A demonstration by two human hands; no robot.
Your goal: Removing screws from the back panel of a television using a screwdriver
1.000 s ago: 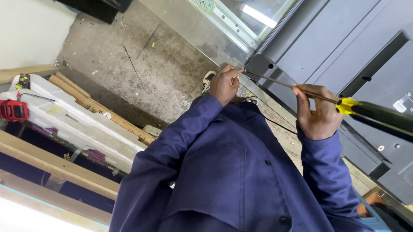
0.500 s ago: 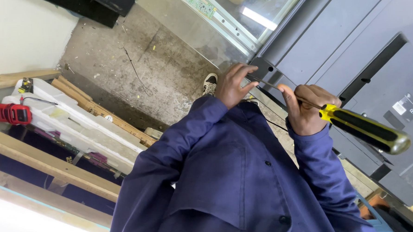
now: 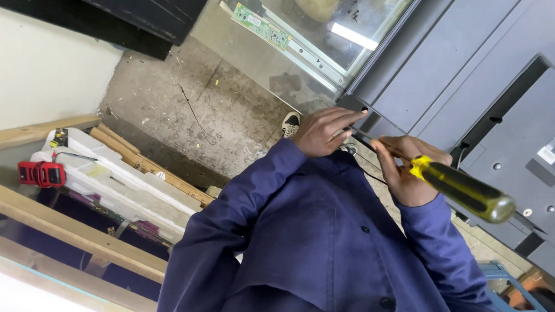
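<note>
— At the corner of the grey back panel (image 3: 472, 35), what are your hands doing?

— My right hand (image 3: 406, 175) is closed around the screwdriver (image 3: 463, 188), gripping it where the shaft meets the yellow and dark handle; the handle sticks out past my palm toward the panel's lower edge. My left hand (image 3: 326, 130) is partly curled, fingertips resting on the panel's corner, just beside the thin metal shaft. I can't tell whether those fingers pinch the shaft or only steady it.

— And the tip?

— Hidden. My left fingers cover the spot where the shaft ends, so I can't see what it meets.

— What else gets in the way?

— My own blue work jacket (image 3: 307, 254) fills the lower middle of the view and blocks whatever lies under my arms.

— Around you?

— Beyond my left hand a shoe (image 3: 290, 124) shows on the rough concrete floor (image 3: 175, 104), with a thin dark wire lying loose there. Past the panel's corner lies a glassy sheet (image 3: 321, 23) with a green circuit strip (image 3: 258, 24) along its edge. Well apart, near the wooden beams (image 3: 68, 230), a red tool (image 3: 41, 174) sits beside long white strips (image 3: 122, 181). A recessed darker section (image 3: 526, 139) of the panel carries a small white label and a few screws.
</note>
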